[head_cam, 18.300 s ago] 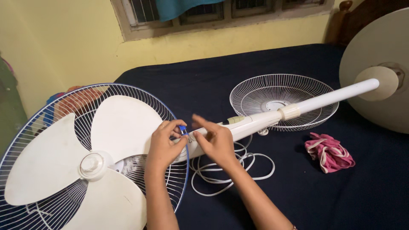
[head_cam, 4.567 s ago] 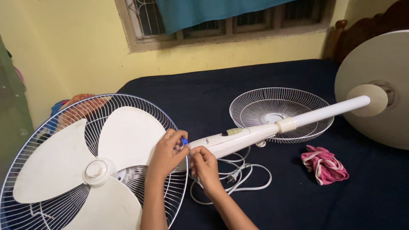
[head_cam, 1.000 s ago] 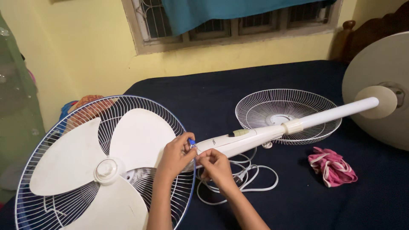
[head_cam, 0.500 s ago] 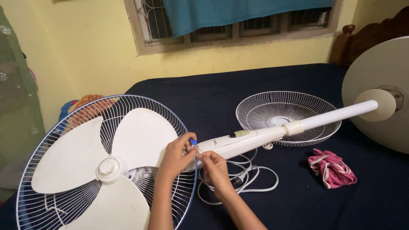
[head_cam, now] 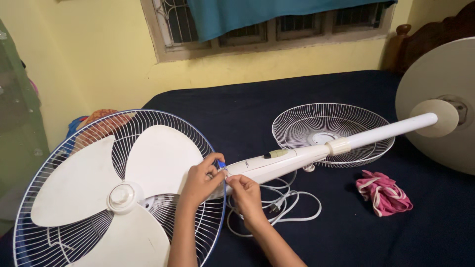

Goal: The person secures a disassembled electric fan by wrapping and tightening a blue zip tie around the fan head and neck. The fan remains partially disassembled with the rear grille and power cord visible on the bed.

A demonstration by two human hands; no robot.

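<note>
Pinching small blue clip [head_cam: 220, 163] on blue rim of round white wire fan cage [head_cam: 163, 129], left hand [head_cam: 202, 179] fingers closed tight on it. Right hand [head_cam: 244, 193] just beside, fingers pinched at same spot; cannot tell what they hold. Clip sits where cage meets long white plastic fan pole [head_cam: 316, 151]. Big white fan blades [head_cam: 114, 190] inside cage. All lying on dark blue bed [head_cam: 247, 106]. White cord [head_cam: 292, 205] under pole. Second white wire cage [head_cam: 332, 132] behind pole. Pink cloth [head_cam: 385, 192] well apart, to right.

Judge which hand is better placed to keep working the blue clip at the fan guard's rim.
Left, I'd say: the left hand has its fingertips at the blue clip on the guard rim. The right hand sits just below, beside the white pole.
</note>
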